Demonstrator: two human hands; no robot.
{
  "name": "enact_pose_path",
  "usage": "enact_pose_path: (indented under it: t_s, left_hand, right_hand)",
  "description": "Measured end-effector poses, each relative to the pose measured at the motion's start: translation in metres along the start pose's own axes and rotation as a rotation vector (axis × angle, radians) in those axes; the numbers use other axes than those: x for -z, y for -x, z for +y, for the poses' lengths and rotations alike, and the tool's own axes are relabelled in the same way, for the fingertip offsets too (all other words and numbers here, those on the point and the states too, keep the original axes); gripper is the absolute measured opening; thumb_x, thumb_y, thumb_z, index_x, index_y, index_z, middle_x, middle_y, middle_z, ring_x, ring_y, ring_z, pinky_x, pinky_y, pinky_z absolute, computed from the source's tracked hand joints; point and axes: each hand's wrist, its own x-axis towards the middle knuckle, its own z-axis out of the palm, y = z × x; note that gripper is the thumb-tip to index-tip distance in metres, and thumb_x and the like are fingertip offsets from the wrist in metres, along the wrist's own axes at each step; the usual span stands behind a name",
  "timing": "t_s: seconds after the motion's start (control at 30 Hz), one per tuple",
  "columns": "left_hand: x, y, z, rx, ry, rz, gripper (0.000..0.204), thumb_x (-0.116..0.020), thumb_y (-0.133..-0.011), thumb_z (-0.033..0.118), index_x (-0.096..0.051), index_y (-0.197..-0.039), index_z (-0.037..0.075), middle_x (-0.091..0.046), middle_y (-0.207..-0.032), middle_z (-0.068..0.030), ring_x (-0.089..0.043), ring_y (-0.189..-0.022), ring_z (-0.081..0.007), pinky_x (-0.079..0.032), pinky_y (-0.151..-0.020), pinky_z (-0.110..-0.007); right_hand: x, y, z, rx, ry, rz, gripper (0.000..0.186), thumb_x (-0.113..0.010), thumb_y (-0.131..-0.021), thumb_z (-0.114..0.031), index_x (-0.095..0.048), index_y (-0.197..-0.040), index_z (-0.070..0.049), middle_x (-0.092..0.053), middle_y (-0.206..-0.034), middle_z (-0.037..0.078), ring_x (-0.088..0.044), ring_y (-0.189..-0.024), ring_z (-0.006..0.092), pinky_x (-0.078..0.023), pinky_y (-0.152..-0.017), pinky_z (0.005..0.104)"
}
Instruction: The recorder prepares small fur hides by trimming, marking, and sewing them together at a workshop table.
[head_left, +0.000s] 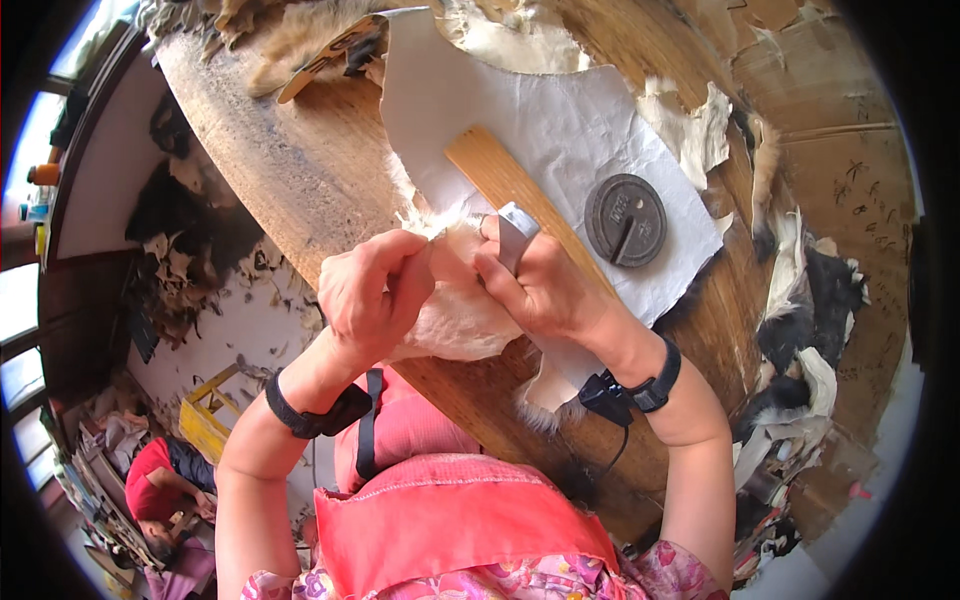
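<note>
A white pelt lies skin side up on a wooden table, its furry edge folded toward me. My left hand pinches the fur edge of the pelt. My right hand grips a small metal blade tool against the same edge, just beside the left hand. A wooden ruler lies on the pelt right behind my right hand. A round dark iron weight rests on the pelt to the right.
Fur scraps pile along the table's right side and on the floor at left. Another wooden tool lies at the table's far end. A person in red crouches at lower left near a yellow frame.
</note>
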Motion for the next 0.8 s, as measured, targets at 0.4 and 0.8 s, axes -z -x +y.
enact_pose_path:
  t_s: [0.4, 0.8]
  left_hand:
    - [0.026, -0.002, 0.026, -0.006, 0.191, -0.016, 0.03, -0.069, -0.075, -0.016, -0.06, -0.1, -0.001, -0.059, -0.065, -0.0051, -0.056, -0.048, -0.0152, -0.044, -0.046, -0.027]
    - [0.066, -0.062, 0.039, 0.452, 0.338, 0.334, 0.026, -0.061, -0.093, -0.008, -0.054, -0.117, 0.002, -0.06, -0.085, -0.002, -0.052, -0.052, -0.0096, -0.045, -0.051, -0.022]
  right_hand:
    - [0.009, 0.045, -0.008, -0.208, -0.023, -0.082, 0.026, -0.057, -0.098, -0.021, -0.064, -0.092, 0.004, -0.062, -0.084, 0.024, -0.063, -0.078, 0.0406, -0.051, -0.078, 0.0435]
    - [0.038, 0.039, -0.024, -0.611, -0.429, -0.364, 0.034, -0.052, -0.097, -0.026, -0.063, -0.101, 0.005, -0.069, -0.091, 0.011, -0.066, -0.087, 0.019, -0.05, -0.083, 0.0318]
